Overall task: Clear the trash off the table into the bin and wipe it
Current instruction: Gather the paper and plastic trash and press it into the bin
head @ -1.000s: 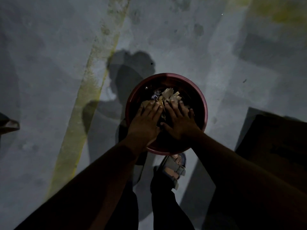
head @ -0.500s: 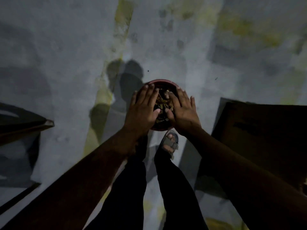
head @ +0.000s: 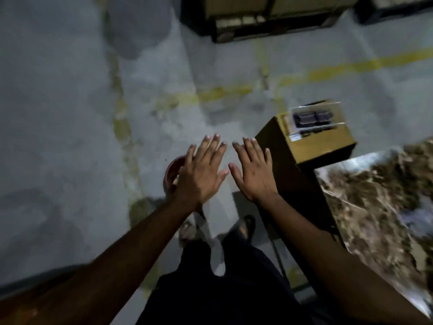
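Both my hands are flat out with fingers spread, holding nothing: left hand [head: 201, 171], right hand [head: 254, 171]. The red bin [head: 172, 174] peeks out under my left hand, the littered counter [head: 379, 200] off right of my right hand.

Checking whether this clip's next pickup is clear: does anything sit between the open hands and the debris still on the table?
Nothing visible blocks it. The left hand and right hand are empty, above the floor; the littered table lies to the right. A cardboard box stands beyond it, off that path.
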Demonstrator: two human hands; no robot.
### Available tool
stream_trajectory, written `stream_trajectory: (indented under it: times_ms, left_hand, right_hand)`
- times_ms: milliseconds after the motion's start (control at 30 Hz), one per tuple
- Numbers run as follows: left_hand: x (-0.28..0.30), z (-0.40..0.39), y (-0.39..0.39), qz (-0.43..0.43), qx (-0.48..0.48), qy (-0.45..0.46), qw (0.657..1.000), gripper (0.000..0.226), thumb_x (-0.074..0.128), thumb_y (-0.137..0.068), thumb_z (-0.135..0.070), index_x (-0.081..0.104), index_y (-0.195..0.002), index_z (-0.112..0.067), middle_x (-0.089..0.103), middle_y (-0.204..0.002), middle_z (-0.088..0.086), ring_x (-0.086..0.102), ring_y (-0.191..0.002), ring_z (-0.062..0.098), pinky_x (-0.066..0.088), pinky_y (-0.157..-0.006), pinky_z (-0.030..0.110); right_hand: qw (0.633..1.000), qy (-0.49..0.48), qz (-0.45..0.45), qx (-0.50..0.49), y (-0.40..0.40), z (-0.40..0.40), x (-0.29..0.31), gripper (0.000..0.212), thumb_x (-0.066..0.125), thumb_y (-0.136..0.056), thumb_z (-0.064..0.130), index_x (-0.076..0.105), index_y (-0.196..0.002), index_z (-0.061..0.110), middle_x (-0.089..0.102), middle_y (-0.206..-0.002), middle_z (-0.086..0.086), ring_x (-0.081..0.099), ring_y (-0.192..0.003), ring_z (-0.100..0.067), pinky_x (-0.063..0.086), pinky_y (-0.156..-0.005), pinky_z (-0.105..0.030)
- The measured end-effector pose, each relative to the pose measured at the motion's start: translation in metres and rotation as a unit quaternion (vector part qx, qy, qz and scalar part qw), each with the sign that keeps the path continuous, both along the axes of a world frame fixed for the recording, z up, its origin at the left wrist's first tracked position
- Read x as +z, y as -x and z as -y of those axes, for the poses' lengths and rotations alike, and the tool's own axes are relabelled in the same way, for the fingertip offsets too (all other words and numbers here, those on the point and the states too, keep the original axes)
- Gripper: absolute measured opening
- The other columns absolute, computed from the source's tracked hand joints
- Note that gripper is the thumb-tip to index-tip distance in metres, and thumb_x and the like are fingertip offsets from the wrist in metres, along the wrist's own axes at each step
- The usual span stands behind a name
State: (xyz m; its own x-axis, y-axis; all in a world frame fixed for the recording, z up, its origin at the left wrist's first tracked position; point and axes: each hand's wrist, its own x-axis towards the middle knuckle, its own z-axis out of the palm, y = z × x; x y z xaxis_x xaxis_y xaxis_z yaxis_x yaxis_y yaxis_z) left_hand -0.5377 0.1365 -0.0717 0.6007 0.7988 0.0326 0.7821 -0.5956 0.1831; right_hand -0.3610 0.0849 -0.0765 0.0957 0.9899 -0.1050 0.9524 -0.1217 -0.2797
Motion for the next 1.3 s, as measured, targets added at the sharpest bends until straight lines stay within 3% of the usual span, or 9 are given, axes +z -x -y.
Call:
stream_trajectory:
  times_ms: [100, 233, 433, 633, 800, 900, 1033, 1167, 1300]
  left_hand:
    - [0.034, 0.026, -0.042, 0.004, -0.074, -0.017, 0.997, 0.071, 0.036, -0.099, -0.053, 0.022, -0.159, -0.019, 0.017, -0.167, 0.006, 0.015, -0.154, 0.024, 0.017, -0.122, 0.048]
    - [0.065, 0.070, -0.113, 0.042, -0.173, 0.005, 0.984, 0.071, 0.032, -0.096, -0.053, 0.028, -0.157, -0.018, 0.023, -0.166, 0.004, 0.016, -0.154, 0.023, 0.022, -0.121, 0.047]
    - [0.076, 0.171, -0.228, 0.047, -0.276, 0.012, 0.960, 0.068, 0.028, -0.094, -0.052, 0.045, -0.147, -0.013, 0.046, -0.152, 0.009, 0.037, -0.142, 0.030, 0.034, -0.114, 0.047]
    - [0.056, 0.309, -0.345, 0.036, -0.398, 0.030, 0.916, 0.066, 0.029, -0.096, -0.054, 0.041, -0.149, -0.017, 0.045, -0.152, 0.004, 0.037, -0.141, 0.027, 0.034, -0.116, 0.048]
    - [0.049, 0.393, -0.406, 0.028, -0.463, 0.042, 0.885, 0.062, 0.033, -0.096, -0.055, 0.042, -0.146, -0.019, 0.054, -0.142, 0.003, 0.045, -0.130, 0.027, 0.044, -0.103, 0.045]
    - [0.045, 0.421, -0.422, -0.029, -0.513, 0.053, 0.856, 0.062, 0.046, -0.097, -0.055, 0.036, -0.149, -0.023, 0.060, -0.131, 0.006, 0.057, -0.115, 0.029, 0.050, -0.089, 0.041]
    - [0.026, 0.440, -0.426, -0.135, -0.591, 0.024, 0.795, 0.070, 0.052, -0.090, -0.064, 0.034, -0.148, -0.030, 0.062, -0.129, 0.001, 0.065, -0.101, 0.027, 0.054, -0.070, 0.037]
    - [-0.004, 0.452, -0.430, -0.170, -0.660, 0.030, 0.731, 0.065, 0.050, -0.091, -0.061, 0.033, -0.147, -0.032, 0.056, -0.133, 0.001, 0.061, -0.111, 0.026, 0.052, -0.073, 0.037]
    - [-0.017, 0.460, -0.450, -0.138, -0.661, 0.079, 0.733, 0.055, 0.052, -0.090, -0.051, 0.041, -0.139, -0.030, 0.050, -0.129, 0.000, 0.052, -0.115, 0.025, 0.050, -0.086, 0.037]
  right_hand:
    - [0.996, -0.035, 0.025, -0.077, -0.035, 0.050, 0.039, 0.059, 0.035, -0.102, 0.052, 0.030, -0.156, 0.029, 0.022, -0.167, -0.004, 0.013, -0.156, -0.024, 0.017, -0.121, -0.058]
    - [0.980, -0.067, 0.028, -0.185, -0.092, 0.140, 0.070, 0.060, 0.034, -0.101, 0.054, 0.031, -0.155, 0.030, 0.020, -0.168, -0.003, 0.012, -0.156, -0.023, 0.016, -0.120, -0.056]
    - [0.947, -0.087, 0.033, -0.306, -0.176, 0.285, 0.071, 0.059, 0.032, -0.098, 0.054, 0.038, -0.151, 0.028, 0.031, -0.164, -0.004, 0.024, -0.153, -0.024, 0.026, -0.119, -0.055]
    - [0.916, -0.087, 0.013, -0.392, -0.238, 0.427, 0.060, 0.061, 0.034, -0.098, 0.054, 0.035, -0.153, 0.028, 0.027, -0.165, -0.006, 0.020, -0.154, -0.026, 0.024, -0.121, -0.053]
    - [0.873, -0.096, -0.029, -0.477, -0.269, 0.526, 0.047, 0.057, 0.037, -0.102, 0.051, 0.032, -0.154, 0.029, 0.024, -0.166, -0.005, 0.015, -0.155, -0.024, 0.019, -0.121, -0.049]
    - [0.845, -0.088, -0.035, -0.526, -0.282, 0.578, 0.038, 0.056, 0.038, -0.102, 0.048, 0.038, -0.152, 0.024, 0.038, -0.159, -0.006, 0.028, -0.149, -0.028, 0.026, -0.120, -0.047]
    - [0.755, -0.075, -0.094, -0.645, -0.294, 0.652, 0.017, 0.063, 0.050, -0.095, 0.055, 0.042, -0.149, 0.024, 0.046, -0.152, -0.007, 0.038, -0.140, -0.029, 0.037, -0.113, -0.045]
    - [0.719, -0.030, -0.163, -0.675, -0.295, 0.696, 0.002, 0.084, 0.067, -0.084, 0.060, 0.032, -0.155, 0.033, 0.029, -0.157, -0.012, 0.032, -0.142, -0.035, 0.037, -0.112, -0.045]
    - [0.687, -0.030, -0.251, -0.681, -0.299, 0.682, -0.006, 0.102, 0.086, -0.075, 0.047, 0.026, -0.157, 0.038, 0.017, -0.157, -0.011, 0.041, -0.137, -0.034, 0.041, -0.110, -0.043]
